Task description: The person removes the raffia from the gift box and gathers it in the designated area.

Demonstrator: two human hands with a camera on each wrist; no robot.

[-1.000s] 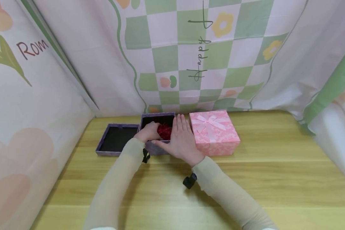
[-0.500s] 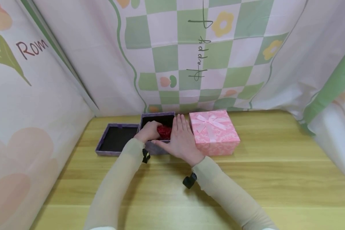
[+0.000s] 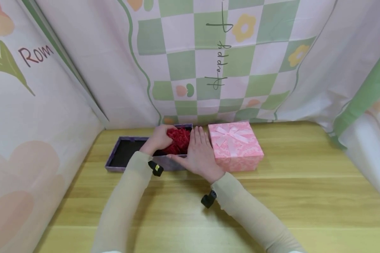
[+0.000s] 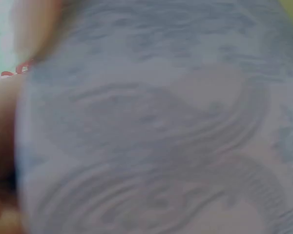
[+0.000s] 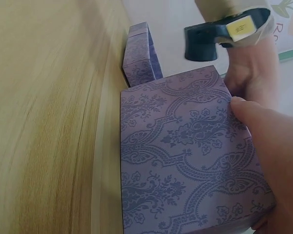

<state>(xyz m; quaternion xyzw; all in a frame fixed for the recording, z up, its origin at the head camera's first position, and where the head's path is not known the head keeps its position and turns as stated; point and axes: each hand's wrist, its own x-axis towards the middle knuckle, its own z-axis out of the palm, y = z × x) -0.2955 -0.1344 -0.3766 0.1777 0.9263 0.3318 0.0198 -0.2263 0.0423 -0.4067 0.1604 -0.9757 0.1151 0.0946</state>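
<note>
In the head view my left hand (image 3: pixel 159 139) grips a clump of red shredded paper (image 3: pixel 178 141) at the top of a purple patterned box (image 3: pixel 174 166) with a dark inside. My right hand (image 3: pixel 201 154) lies with straight fingers along the box's right side, its thumb at the front rim. The right wrist view shows that thumb (image 5: pixel 241 109) touching the top edge of the box front. The patterned box wall fills most of the left wrist view, blurred. My left fingertips are hidden in the red paper.
The box's shallow purple lid (image 3: pixel 122 154) lies inside up on the wooden table (image 3: pixel 183 211), left of the box. A pink gift box (image 3: pixel 235 146) with a ribbon bow stands just right of my right hand. A checkered curtain (image 3: pixel 209 70) hangs behind.
My left hand has risen and shifted left, bringing the red shredded paper up from inside the box, so more of it shows. My right hand has stayed in place.
</note>
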